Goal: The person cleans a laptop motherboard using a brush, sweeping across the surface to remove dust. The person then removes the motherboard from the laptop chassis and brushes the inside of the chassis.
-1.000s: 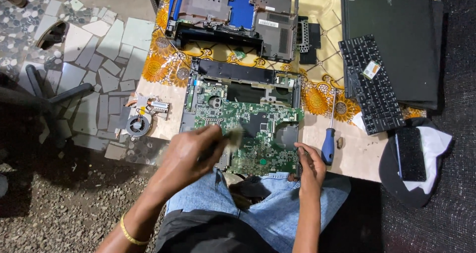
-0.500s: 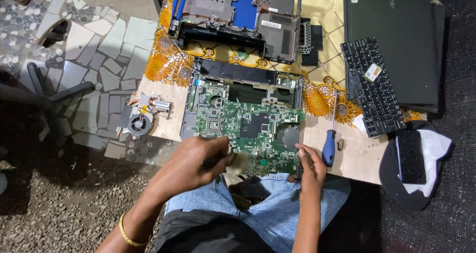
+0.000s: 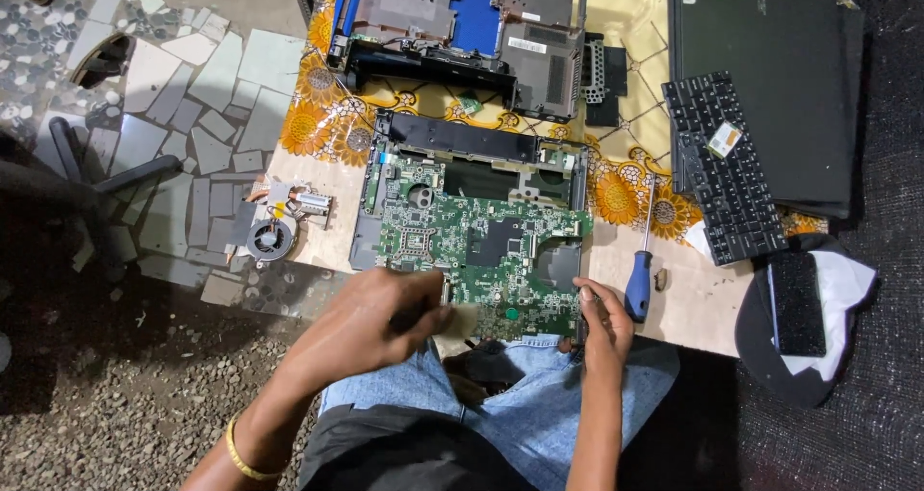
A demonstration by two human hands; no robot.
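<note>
A green laptop circuit board (image 3: 481,245) lies in a grey and black laptop base (image 3: 462,140) on the table in front of me. My left hand (image 3: 375,318) hovers at the board's near left corner, its fingers closed around a small dark tool that is mostly hidden. My right hand (image 3: 604,327) grips the board's near right edge. My knees in blue jeans (image 3: 539,404) are just below the table edge.
A blue-handled screwdriver (image 3: 638,284) lies right of my right hand. A cooling fan with heat pipe (image 3: 274,231) sits at the table's left edge. Behind are another opened laptop shell (image 3: 462,29), a loose keyboard (image 3: 727,168), a black laptop (image 3: 760,77) and a phone (image 3: 797,303) on a cap.
My left hand has drawn back from the middle of the board to its near left corner. My right hand has stayed at the right edge.
</note>
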